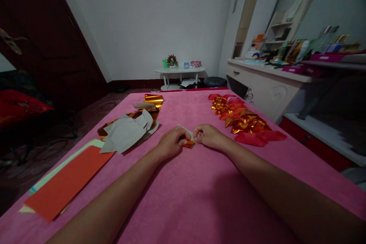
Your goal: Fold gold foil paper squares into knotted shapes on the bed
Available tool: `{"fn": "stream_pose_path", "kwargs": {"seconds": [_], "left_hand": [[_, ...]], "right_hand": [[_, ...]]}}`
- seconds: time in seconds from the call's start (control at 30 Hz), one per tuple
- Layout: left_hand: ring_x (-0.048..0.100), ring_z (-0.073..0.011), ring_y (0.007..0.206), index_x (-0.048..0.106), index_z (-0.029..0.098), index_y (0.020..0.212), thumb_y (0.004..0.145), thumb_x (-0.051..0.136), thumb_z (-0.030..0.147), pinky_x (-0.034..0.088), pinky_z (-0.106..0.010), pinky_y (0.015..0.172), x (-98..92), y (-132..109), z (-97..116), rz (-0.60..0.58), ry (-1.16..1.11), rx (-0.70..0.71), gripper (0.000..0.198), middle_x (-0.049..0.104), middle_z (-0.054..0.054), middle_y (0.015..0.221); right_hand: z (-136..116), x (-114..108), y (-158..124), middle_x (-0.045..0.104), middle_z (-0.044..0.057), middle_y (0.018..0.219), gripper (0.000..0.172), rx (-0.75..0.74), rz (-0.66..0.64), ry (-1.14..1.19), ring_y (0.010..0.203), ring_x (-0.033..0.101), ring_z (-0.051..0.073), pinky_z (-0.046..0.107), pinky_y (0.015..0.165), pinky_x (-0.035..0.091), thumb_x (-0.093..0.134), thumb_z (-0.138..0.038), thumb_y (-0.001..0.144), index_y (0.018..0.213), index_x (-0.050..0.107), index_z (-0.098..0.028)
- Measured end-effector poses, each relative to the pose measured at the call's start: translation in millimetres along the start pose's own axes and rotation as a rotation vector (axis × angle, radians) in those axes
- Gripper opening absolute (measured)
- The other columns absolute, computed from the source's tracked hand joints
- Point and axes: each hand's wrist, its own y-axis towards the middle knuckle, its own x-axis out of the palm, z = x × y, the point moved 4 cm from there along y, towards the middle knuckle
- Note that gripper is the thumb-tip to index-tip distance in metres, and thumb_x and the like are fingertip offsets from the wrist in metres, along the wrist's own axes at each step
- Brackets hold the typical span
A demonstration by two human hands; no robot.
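Note:
Both hands meet at the middle of the pink cloth-covered table point(185, 198). My left hand point(170, 143) and my right hand point(208, 135) are both closed, pinching a small folded piece of gold foil paper point(189, 139) between them; its pale back side shows above the fingers. The piece rests low, just above the cloth.
A pile of gold foil sheets point(130, 129), pale side up, lies at the left, with a gold roll point(153, 100) behind it. Red paper sheets point(67, 181) lie near the left edge. Several folded gold and red pieces point(243, 120) are heaped at the right. A dresser point(271, 84) stands beyond.

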Motion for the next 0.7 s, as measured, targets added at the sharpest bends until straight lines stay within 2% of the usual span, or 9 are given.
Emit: {"fn": "stream_pose_path", "kwargs": {"seconds": [0.13, 0.27, 0.37, 0.43, 0.53, 0.63, 0.7], "left_hand": [[0.055, -0.0150, 0.088, 0.062, 0.023, 0.099, 0.078, 0.058, 0.017, 0.044, -0.025, 0.076, -2.0, 4, 5, -0.062, 0.066, 0.034, 0.023, 0.060, -0.002, 0.095], [0.054, -0.0133, 0.081, 0.063, 0.021, 0.088, 0.074, 0.061, 0.016, 0.043, -0.022, 0.071, -4.5, 18, 9, -0.226, 0.095, 0.074, 0.015, 0.060, -0.001, 0.088], [0.055, -0.0107, 0.071, 0.062, 0.017, 0.077, 0.072, 0.061, 0.013, 0.042, -0.020, 0.063, -3.6, 26, 7, -0.365, -0.010, 0.056, 0.006, 0.061, 0.000, 0.079], [0.056, -0.0097, 0.067, 0.060, 0.015, 0.074, 0.074, 0.059, 0.013, 0.042, -0.019, 0.061, -1.9, 27, 4, -0.414, -0.096, 0.036, 0.003, 0.061, 0.000, 0.076], [0.056, -0.0107, 0.072, 0.061, 0.015, 0.076, 0.074, 0.059, 0.014, 0.043, -0.020, 0.063, -1.3, 25, -2, -0.356, -0.126, 0.003, 0.002, 0.062, -0.002, 0.082], [0.056, -0.0120, 0.076, 0.061, 0.018, 0.088, 0.074, 0.063, 0.021, 0.043, -0.022, 0.065, -3.1, 22, -4, -0.253, -0.059, -0.019, 0.015, 0.061, -0.002, 0.088], [0.055, -0.0123, 0.077, 0.061, 0.021, 0.094, 0.076, 0.062, 0.024, 0.043, -0.022, 0.066, -3.3, 22, 0, -0.254, 0.001, 0.001, 0.018, 0.060, -0.001, 0.088]], "right_hand": [[2, -1, 1, 0.055, -0.003, 0.059, 0.010, -0.032, 0.010, 0.002, 0.053, 0.046, 0.008, 0.019, 0.049, 0.030, 0.059, -0.012, 0.065, 0.072, 0.064, -0.016], [4, -1, 0, 0.058, -0.002, 0.062, 0.015, -0.025, 0.022, 0.022, 0.053, 0.047, 0.008, 0.019, 0.049, 0.031, 0.056, -0.008, 0.063, 0.074, 0.064, -0.016], [7, 0, 0, 0.059, -0.002, 0.063, 0.017, -0.007, 0.036, 0.031, 0.052, 0.046, 0.008, 0.019, 0.048, 0.030, 0.055, -0.008, 0.063, 0.075, 0.064, -0.017], [8, 0, 0, 0.060, -0.002, 0.064, 0.016, -0.007, 0.050, 0.037, 0.052, 0.046, 0.008, 0.020, 0.048, 0.029, 0.055, -0.010, 0.063, 0.075, 0.063, -0.018], [7, 0, 0, 0.061, -0.002, 0.065, 0.013, 0.000, 0.069, 0.021, 0.054, 0.048, 0.009, 0.021, 0.049, 0.029, 0.056, -0.013, 0.064, 0.073, 0.063, -0.019], [5, 0, 0, 0.062, -0.002, 0.066, 0.008, 0.048, 0.096, -0.019, 0.055, 0.050, 0.010, 0.022, 0.049, 0.028, 0.059, -0.018, 0.064, 0.069, 0.064, -0.021], [5, 0, 0, 0.063, -0.002, 0.066, 0.007, 0.085, 0.108, -0.036, 0.056, 0.050, 0.010, 0.022, 0.049, 0.027, 0.060, -0.021, 0.064, 0.069, 0.065, -0.022]]}}
